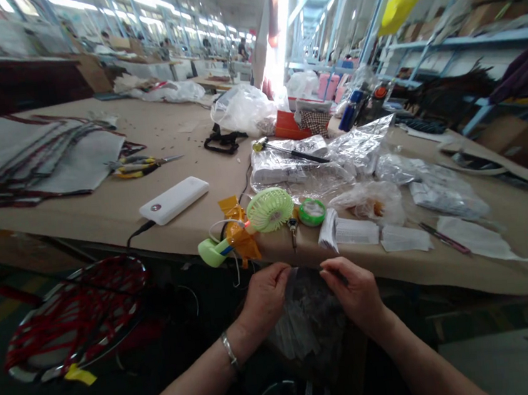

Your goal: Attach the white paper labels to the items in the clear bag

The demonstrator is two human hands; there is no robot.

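A clear plastic bag (pixel 305 319) hangs below the table edge, in front of my body. My left hand (pixel 265 295) pinches its top edge on the left, thumb against fingers. My right hand (pixel 356 288) is closed at the bag's right side, thumb and index finger pressed together; whatever lies between them is too small to make out. Just beyond my hands, at the table's front edge, are a green fan (pixel 270 209) with orange tape, a small screwdriver-like tool (pixel 293 233) and a green tape roll (pixel 312 212).
The brown table (pixel 225 189) holds a white power bank (pixel 174 200), yellow-handled pliers (pixel 140 166), stacked sheets (pixel 66 155), plastic packages (pixel 289 163), white labels (pixel 357 232) and a pen (pixel 445 238). A round red-laced frame (pixel 78 317) stands at the lower left.
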